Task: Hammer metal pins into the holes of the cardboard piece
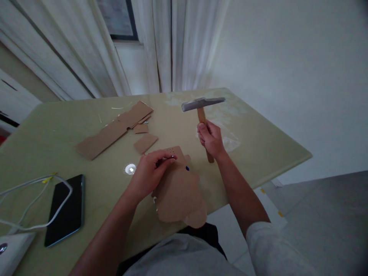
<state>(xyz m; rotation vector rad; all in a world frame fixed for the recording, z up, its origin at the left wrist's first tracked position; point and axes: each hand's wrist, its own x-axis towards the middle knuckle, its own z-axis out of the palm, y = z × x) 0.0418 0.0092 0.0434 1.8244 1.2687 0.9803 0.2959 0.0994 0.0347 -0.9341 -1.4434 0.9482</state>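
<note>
The cardboard cutout (179,193) is lying on the worktop (109,184). Right of it, the right hand (212,140) is holding a hammer (202,102) head-up, fingers wrapping the handle (201,115); over its far left part, the left hand (151,168) is curling, fingers pinching a small shiny piece (173,156).

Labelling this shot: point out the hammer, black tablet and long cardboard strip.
Hammer (203,102): head view, on its metal head.
Black tablet (72,214): head view, on its screen.
Long cardboard strip (114,133): head view, around its middle.
</note>
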